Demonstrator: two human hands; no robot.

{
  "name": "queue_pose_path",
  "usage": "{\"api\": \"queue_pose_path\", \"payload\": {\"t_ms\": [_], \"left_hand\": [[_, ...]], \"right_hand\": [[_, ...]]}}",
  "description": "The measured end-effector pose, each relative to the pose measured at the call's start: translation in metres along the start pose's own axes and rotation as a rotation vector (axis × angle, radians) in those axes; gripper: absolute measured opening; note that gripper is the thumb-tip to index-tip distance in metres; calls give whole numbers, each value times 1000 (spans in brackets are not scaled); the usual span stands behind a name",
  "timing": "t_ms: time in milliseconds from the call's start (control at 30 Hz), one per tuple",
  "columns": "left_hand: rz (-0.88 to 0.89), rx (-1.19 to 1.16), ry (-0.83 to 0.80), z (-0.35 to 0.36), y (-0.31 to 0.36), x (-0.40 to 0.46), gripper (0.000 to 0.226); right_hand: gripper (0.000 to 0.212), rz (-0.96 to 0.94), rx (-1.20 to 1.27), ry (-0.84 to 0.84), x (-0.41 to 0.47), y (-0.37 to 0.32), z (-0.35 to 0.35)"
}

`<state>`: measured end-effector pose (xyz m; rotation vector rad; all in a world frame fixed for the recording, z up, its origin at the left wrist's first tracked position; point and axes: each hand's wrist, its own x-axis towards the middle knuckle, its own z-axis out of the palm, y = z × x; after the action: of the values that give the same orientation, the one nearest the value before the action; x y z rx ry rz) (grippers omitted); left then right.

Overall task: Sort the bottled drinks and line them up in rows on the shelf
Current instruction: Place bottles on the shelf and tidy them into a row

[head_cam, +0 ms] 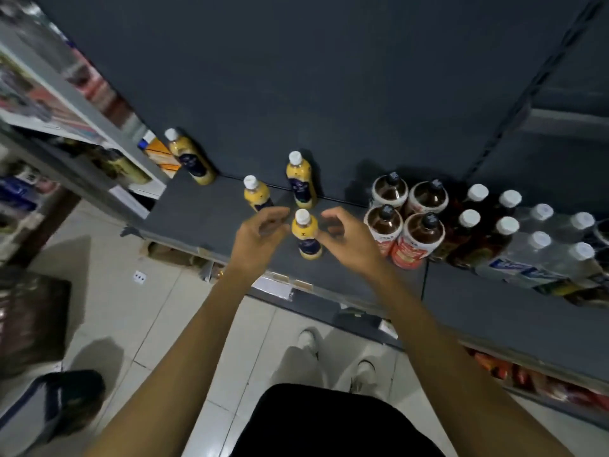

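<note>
Four yellow bottles stand upright, white caps up, on a dark shelf (pixel 197 216); brown bottles (pixel 407 222) crowd the right. Left hand (pixel 260 234) and right hand (pixel 346 234) flank the nearest yellow bottle (pixel 306 235), each grip open, fingers curled, not clearly touching it

Single head cam, wide-angle, looks steeply down and fwd from above onto dark shelf (pixel 197 209), close range. Frames both forearms reaching in from bottom edge, own legs and shoes on tiled floor (pixel 158 311) below. Strong bending at edges; left side blurred. No 2nd view.
</note>
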<state>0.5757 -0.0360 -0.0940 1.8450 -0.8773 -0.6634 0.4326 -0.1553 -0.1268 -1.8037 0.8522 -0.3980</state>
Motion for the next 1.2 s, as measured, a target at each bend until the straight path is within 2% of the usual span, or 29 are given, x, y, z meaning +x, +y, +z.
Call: {"api": "queue_pose_path", "payload": {"t_ms": [200, 333, 400, 433, 533, 633, 700, 1000, 1100, 1200], "left_hand": [[-25, -99, 22, -15, 0, 22, 19], [-94, -245, -57, 0, -13, 57, 31], [-119, -271, -85, 7, -31, 82, 43], [-133, -258, -99, 11, -42, 98, 51], [-165, -117, -68, 22, -75, 137, 72], [-183, -31, 10, 34, -95, 165, 79], [-185, 0, 45, 39, -103, 180, 77], [-172, -8, 92, 58, -92, 222, 38], [-100, 100, 59, 52, -91, 223, 35], [-22, 113, -21, 47, -88, 214, 31]], "right_hand": [[41, 95, 7, -9, 26, 0, 17], [74, 163, -25, -14, 57, 13, 42], [80, 194, -90, -35, 69, 18, 59], [75, 190, -127, -7, 75, 21, 66], [42, 129, -177, 81, 84, 34, 81], [40, 162, -144, 150, 85, 35, 85], [44, 167, -114, 182, 81, 35, 89], [50, 227, -36, 266, 72, 42, 96], [48, 266, -17, 338, 72, 41, 93], [48, 297, -28, 343, 70, 41, 91]]}}
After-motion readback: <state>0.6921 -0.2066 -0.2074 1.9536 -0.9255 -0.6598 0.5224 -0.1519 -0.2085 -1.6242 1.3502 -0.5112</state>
